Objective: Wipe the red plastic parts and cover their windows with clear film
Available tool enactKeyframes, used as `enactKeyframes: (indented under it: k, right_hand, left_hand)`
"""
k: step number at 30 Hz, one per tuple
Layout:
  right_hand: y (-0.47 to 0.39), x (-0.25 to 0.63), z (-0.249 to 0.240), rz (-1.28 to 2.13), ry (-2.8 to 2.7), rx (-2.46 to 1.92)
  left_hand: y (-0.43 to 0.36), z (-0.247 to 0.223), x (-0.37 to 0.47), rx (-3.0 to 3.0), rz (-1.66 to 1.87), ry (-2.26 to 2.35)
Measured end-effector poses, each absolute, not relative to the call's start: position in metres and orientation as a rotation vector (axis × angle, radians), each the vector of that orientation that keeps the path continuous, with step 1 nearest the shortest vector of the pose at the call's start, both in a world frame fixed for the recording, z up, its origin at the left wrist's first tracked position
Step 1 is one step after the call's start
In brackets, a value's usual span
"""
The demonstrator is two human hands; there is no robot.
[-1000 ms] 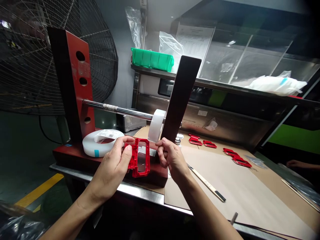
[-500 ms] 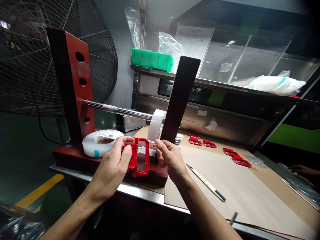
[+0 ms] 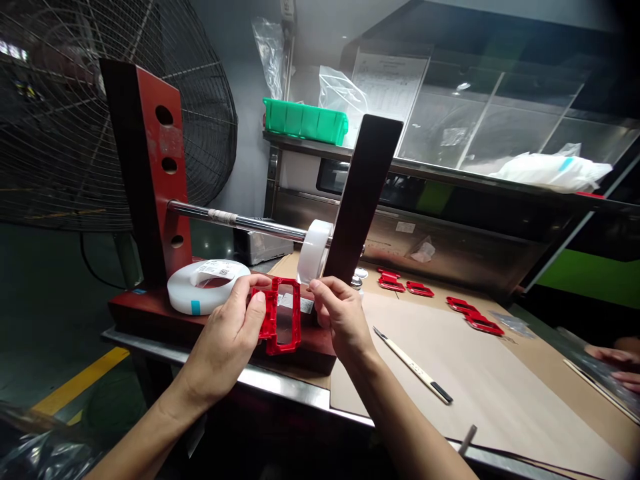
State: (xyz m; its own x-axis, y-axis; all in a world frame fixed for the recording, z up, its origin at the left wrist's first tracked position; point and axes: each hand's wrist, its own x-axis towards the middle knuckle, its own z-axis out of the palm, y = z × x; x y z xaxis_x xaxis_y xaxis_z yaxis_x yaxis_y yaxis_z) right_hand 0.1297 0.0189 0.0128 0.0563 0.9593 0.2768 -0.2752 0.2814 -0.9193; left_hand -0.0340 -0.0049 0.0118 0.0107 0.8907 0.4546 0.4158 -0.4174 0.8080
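Observation:
A red plastic frame (image 3: pixel 286 317) with a rectangular opening is pinched between the thumb and fingers of my left hand (image 3: pixel 227 333). My right hand (image 3: pixel 340 310) is closed in a pinch at the lower edge of a white film roll (image 3: pixel 313 252), by the frame's upper right corner; what its fingertips hold is too small to make out. The roll hangs on a metal rod (image 3: pixel 260 225) between two uprights. A larger roll (image 3: pixel 200 293) with a blue tab lies flat on the dark red base, behind my left hand.
A knife (image 3: pixel 413 365) lies on brown paper (image 3: pixel 480 387). Several red frames (image 3: pixel 420 289) rest at the back of the table. A green bin (image 3: pixel 305 121) is on the shelf, a large fan (image 3: pixel 200 120) at left. Another person's hands (image 3: pixel 617 363) show at far right.
My hands hold nearly the same pose, with the frame and stand slightly further right in view. The other person's hands at far right have come further into view.

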Motion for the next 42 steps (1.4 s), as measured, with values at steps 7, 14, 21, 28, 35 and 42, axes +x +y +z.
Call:
enactKeyframes:
  k: [7, 14, 21, 28, 35, 42]
  right_hand:
    - [-0.002, 0.131, 0.008, 1.118, -1.099, -0.800]
    - [-0.038, 0.135, -0.007, 1.175, -1.178, -0.878]
    - [-0.056, 0.142, -0.016, 1.155, -1.300, -1.002]
    - [-0.055, 0.150, -0.021, 1.081, -1.357, -1.079]
    - [-0.055, 0.154, -0.020, 1.039, -1.406, -1.129]
    - [-0.055, 0.154, -0.020, 1.033, -1.401, -1.144]
  left_hand:
    - [-0.006, 0.008, -0.027, 1.805, 1.338, 1.306]
    - [-0.008, 0.008, -0.012, 1.768, 1.336, 1.228]
    - [-0.006, 0.008, -0.006, 1.736, 1.373, 1.083]
    - [-0.011, 0.016, -0.004, 1.802, 1.356, 1.182]
    - [-0.011, 0.016, -0.002, 1.861, 1.387, 1.166]
    - [-0.012, 0.013, 0.001, 1.828, 1.397, 1.195]
